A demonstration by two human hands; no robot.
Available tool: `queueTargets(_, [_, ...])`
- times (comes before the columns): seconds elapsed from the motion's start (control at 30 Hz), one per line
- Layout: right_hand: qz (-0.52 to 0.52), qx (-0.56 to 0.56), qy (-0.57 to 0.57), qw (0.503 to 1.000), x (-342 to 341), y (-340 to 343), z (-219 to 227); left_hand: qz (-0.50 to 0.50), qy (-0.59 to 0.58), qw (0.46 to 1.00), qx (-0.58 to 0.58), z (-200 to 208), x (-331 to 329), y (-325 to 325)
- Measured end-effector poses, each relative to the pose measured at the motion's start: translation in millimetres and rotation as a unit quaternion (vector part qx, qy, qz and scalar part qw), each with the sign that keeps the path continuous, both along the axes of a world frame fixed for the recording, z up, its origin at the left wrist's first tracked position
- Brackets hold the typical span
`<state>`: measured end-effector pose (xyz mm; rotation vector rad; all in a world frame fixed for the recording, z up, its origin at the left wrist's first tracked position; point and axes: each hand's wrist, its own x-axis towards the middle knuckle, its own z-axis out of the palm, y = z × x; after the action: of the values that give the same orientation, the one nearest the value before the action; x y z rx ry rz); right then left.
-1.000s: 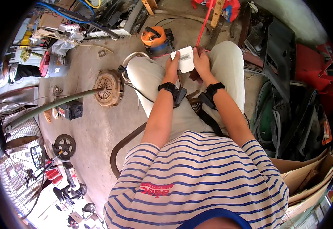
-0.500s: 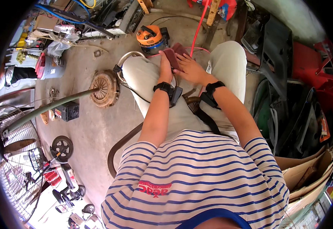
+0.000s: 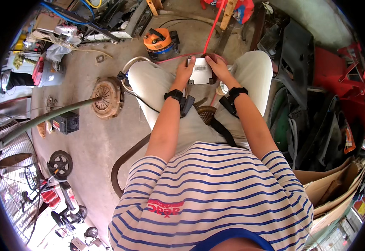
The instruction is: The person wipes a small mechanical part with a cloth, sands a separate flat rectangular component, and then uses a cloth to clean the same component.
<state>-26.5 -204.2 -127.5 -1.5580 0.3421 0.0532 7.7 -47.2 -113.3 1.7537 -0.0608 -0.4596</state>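
Between my knees I hold a flat silver metal box (image 3: 200, 74) with a printed label on its face and small dark tabs at its lower corners. My left hand (image 3: 184, 72) is closed on its left edge. My right hand (image 3: 218, 68) grips the right edge, thumb on top. Most fingers are hidden beneath the box. On my lap lies a brown, ridged, fan-shaped piece (image 3: 206, 113) with a black band running from it. Just below my right hand a small round pale thing (image 3: 223, 88) shows, partly covered.
Beyond my left knee stands an orange and blue machine (image 3: 159, 43). A rusty clutch pressure plate (image 3: 107, 98) lies on the floor at left, with a black battery-like box (image 3: 67, 123) and a fan (image 3: 15, 167) nearby. Dark car panels (image 3: 316, 121) and cardboard (image 3: 329, 184) crowd the right.
The dark red pad between my hands is gone from sight. Both hands have moved apart and now hold the silver box between them.
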Motion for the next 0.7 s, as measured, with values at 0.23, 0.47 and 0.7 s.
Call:
queueTargets(0.23, [-0.065, 0.060, -0.030, 0.996, -14, 4, 27, 0.003, 0.009, 0.999, -0.031, -3, -1, 0])
queueTargets(0.47, [-0.231, 0.157, -0.024, 0.960, -11, -11, 26, -0.105, 0.009, 0.994, -0.006, -5, -1, -3])
queueTargets(0.7, [-0.256, 0.214, -0.066, 0.940, -10, -17, 19, -0.024, 0.199, 0.973, -0.119, -4, -4, -5])
